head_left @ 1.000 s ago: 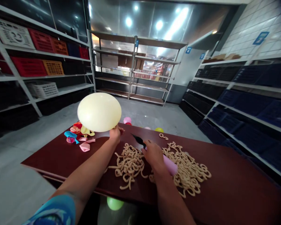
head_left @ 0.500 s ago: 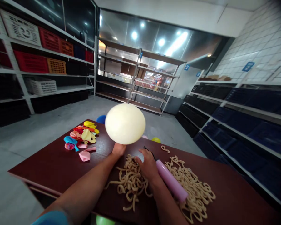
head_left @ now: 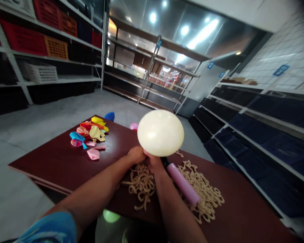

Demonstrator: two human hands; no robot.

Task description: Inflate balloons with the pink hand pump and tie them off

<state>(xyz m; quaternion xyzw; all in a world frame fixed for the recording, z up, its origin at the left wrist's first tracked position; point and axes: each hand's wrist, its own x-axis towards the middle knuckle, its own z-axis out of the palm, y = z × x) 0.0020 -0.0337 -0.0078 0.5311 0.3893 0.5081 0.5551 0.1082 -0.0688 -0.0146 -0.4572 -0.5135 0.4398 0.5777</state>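
A: Where is the pale yellow balloon (head_left: 160,132)?

B: At one o'clock from the paired hands, inflated and round, above the dark red table (head_left: 53,168).

A: And the left hand (head_left: 137,154)?

B: Between seven and eight on the balloon's edge, fingers drawn in narrow and holding the balloon at its base; the fingertips are hidden.

A: The right hand (head_left: 154,163)?

B: Just beside the left one, under the balloon's six o'clock edge. The balloon covers its fingers, so I cannot tell whether they are wide or pinched.

A: What lies close by?

B: Counting from the hands, a smaller heap of beige curly pieces (head_left: 143,182) at six o'clock, and a pink tube (head_left: 183,185) with a black end at four. A larger heap (head_left: 206,192) of the same pieces is on the tube's three o'clock side.

A: Farther off?

B: Limp coloured balloons (head_left: 95,132) on the table at ten, a blue balloon (head_left: 109,116) beyond its far edge at eleven, a green balloon (head_left: 111,216) below its near edge at seven.
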